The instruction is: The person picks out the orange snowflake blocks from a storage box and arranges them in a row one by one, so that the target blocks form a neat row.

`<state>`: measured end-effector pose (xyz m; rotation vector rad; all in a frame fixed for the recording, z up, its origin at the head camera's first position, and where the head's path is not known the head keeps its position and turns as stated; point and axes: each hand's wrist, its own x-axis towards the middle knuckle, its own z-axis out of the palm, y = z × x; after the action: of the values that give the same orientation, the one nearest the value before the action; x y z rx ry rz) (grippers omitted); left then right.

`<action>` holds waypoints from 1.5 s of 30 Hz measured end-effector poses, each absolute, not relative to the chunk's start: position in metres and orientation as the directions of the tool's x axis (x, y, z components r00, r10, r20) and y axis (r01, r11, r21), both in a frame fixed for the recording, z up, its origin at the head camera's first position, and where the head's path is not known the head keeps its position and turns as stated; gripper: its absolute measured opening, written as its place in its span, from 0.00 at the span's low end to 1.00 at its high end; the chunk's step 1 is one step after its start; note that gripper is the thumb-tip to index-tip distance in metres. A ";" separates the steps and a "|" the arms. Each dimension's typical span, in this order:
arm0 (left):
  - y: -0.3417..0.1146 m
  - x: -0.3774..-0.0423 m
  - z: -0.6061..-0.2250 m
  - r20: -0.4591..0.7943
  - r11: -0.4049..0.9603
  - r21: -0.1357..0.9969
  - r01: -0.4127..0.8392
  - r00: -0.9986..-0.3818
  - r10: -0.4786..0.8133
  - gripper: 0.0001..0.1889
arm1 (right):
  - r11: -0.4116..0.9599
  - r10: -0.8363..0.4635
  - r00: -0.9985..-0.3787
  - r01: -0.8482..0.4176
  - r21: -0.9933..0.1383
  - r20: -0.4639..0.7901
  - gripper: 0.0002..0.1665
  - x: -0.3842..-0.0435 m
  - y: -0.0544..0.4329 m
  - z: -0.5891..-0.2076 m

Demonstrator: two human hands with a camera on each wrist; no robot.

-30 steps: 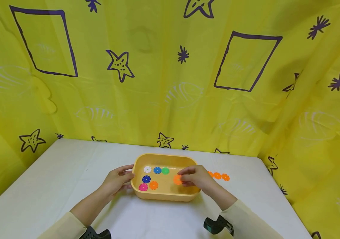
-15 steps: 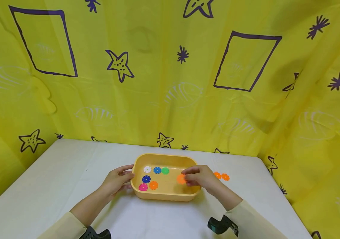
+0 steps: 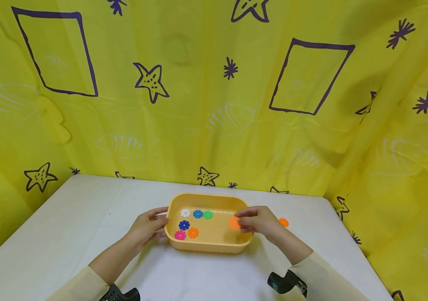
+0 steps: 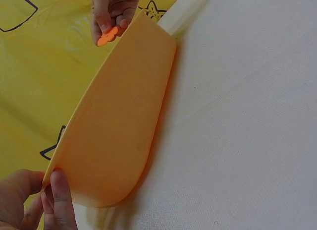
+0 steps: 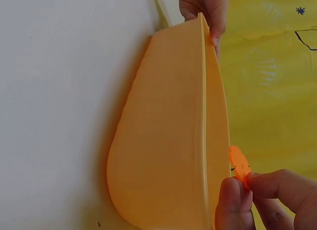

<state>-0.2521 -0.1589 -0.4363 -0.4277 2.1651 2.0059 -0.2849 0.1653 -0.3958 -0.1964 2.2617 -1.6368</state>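
A yellow-orange plastic basin (image 3: 208, 246) stands on the white table. My left hand (image 3: 147, 228) grips its left rim, thumb on one side and fingers on the other, as the left wrist view shows. Over the basin's right end, my right hand (image 3: 260, 221) pinches an orange notched disc (image 5: 240, 165) between thumb and fingers, above the rim. Inside the basin's left half lie a white disc (image 3: 185, 213), a blue disc (image 3: 198, 214), a green disc (image 3: 208, 215), a dark blue disc (image 3: 184, 225), a pink disc (image 3: 180, 235) and an orange disc (image 3: 193, 233).
On the table right of the basin, an orange disc (image 3: 283, 222) shows past my right wrist. A yellow curtain (image 3: 198, 138) with starfish and fish drawings hangs behind and beside the white table (image 3: 123, 196).
My right hand has moved a little to the right with the pinched orange disc, covering more of the orange discs on the table. The left hand and the basin have stayed put.
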 end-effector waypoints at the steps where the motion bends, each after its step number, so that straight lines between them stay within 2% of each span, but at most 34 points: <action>1: -0.159 -0.252 -0.436 -0.308 0.061 0.947 -0.315 -0.946 -0.100 0.25 | 0.326 -0.307 -0.932 0.086 -0.941 -0.191 0.17 -0.285 0.167 -0.396; 28: -0.159 -0.254 -0.438 -0.318 0.064 0.943 -0.325 -0.942 -0.107 0.25 | 0.312 -0.314 -0.931 0.084 -0.946 -0.186 0.20 -0.286 0.194 -0.394; 45: -0.159 -0.254 -0.438 -0.314 0.059 0.945 -0.321 -0.944 -0.105 0.25 | 0.325 -0.246 -0.942 0.144 -0.935 -0.230 0.20 -0.287 0.210 -0.398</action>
<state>-0.2536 -0.1592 -0.4379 -0.4402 2.1630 2.0028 -0.2865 0.2104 -0.3984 -0.0913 2.2654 -1.6499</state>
